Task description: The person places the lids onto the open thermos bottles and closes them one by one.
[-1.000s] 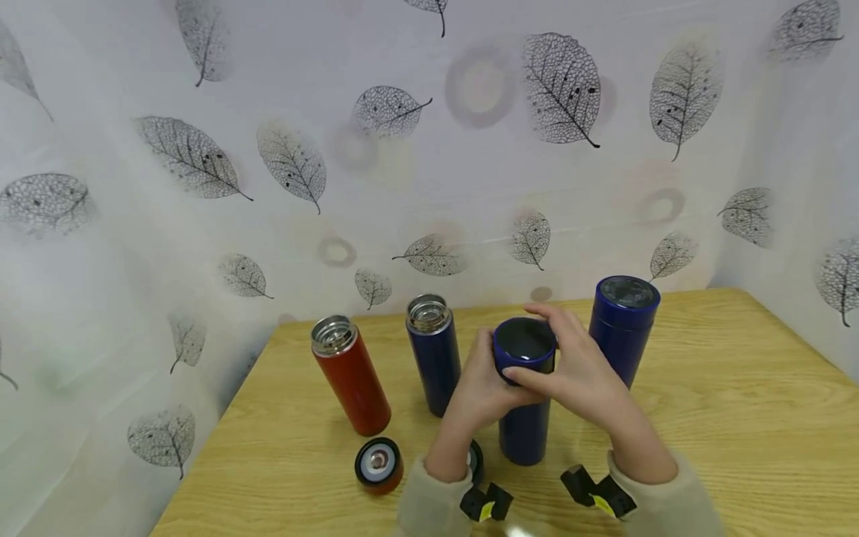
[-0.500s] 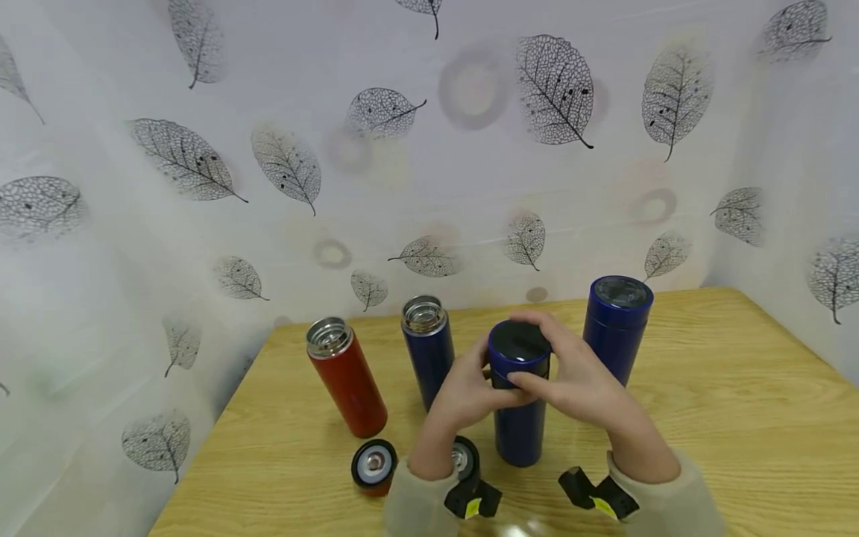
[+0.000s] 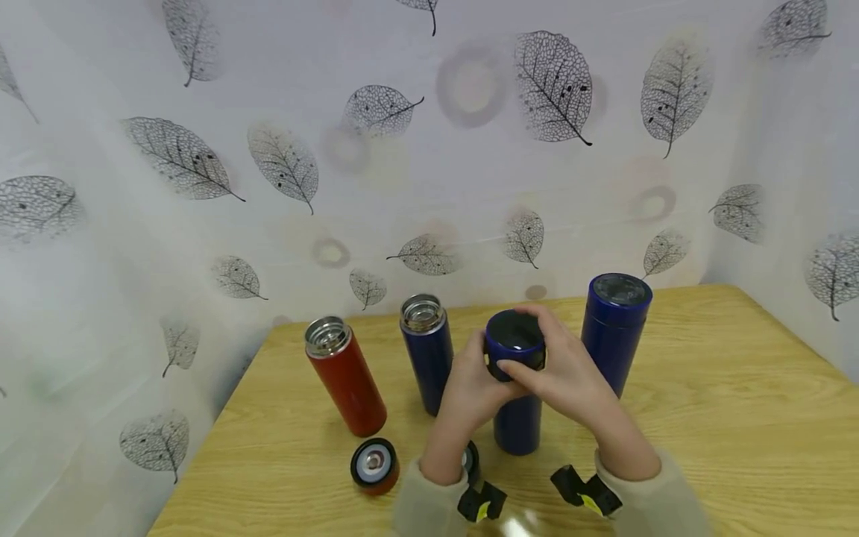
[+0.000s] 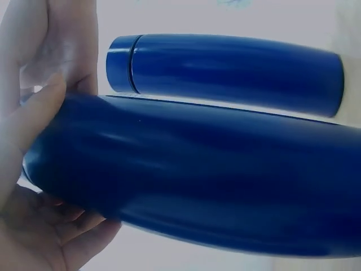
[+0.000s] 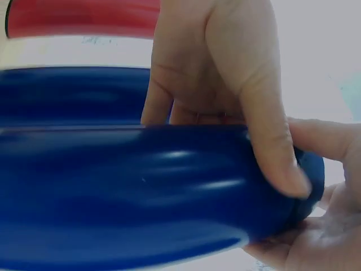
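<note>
A dark blue thermos [image 3: 517,426] stands roughly upright between my two hands in the head view. My left hand [image 3: 472,380] grips its body near the top, the thumb lying across it in the right wrist view. Curled around the blue cap [image 3: 515,328] from the right, my right hand [image 3: 567,369] holds it with thumb in front and fingers behind. In the right wrist view the cap [image 5: 313,179] is at the thermos's end, largely covered by fingers. Beside it on the right stands another blue thermos [image 3: 614,339] with its cap on.
To the left stand a lidless red thermos [image 3: 350,388] and a lidless dark blue thermos [image 3: 430,362]. A red cap [image 3: 374,466] lies inside up on the wooden table [image 3: 268,477]. A second cap [image 3: 471,461] is partly behind my left wrist. Leaf-print curtain [image 3: 416,179] lines the back.
The held thermos and both hands have shifted slightly up in the head view since half a second ago. My right forearm has moved a little left. The other thermoses stay put.
</note>
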The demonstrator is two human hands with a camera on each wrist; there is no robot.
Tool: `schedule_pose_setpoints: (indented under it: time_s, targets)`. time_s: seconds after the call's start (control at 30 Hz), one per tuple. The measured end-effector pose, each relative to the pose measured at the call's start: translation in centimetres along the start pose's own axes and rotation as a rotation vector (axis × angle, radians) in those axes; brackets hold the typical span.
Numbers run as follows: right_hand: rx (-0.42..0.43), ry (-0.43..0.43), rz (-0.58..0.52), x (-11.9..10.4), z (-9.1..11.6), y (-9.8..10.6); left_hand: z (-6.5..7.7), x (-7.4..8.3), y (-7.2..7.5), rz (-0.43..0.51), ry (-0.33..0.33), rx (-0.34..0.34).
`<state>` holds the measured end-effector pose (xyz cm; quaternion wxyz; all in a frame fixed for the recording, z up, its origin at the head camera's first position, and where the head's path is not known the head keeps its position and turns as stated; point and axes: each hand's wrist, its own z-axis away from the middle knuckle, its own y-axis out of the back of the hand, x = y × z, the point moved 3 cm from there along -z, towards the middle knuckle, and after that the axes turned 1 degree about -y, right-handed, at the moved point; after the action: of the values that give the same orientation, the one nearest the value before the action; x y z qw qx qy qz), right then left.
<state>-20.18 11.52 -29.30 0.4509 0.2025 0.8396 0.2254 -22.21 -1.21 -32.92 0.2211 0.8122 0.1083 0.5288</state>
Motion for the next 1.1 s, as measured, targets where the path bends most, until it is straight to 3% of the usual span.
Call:
schedule_pose_setpoints:
  time_s: [0.1, 0.3, 0.83, 1.1]
  targets:
    - [0.010, -0.012, 0.054, 0.1, -0.1, -0.1, -0.2, 0.0, 0.1, -0.047, -0.012, 0.021]
    - [0.018, -0.044, 0.124, 0.4, -0.3, -0.2, -0.2, 0.2, 0.3, -0.095, -0.029, -0.007]
    - [0.092, -0.094, -0.032, 2.1, -1.3, -0.5, -0.1, 0.1, 0.7, -0.084, -0.046, 0.014]
    - [0.136, -0.122, 0.014, 2.8, -1.4, -0.6, -0.1, 0.1, 0.5, -0.100, -0.036, -0.012]
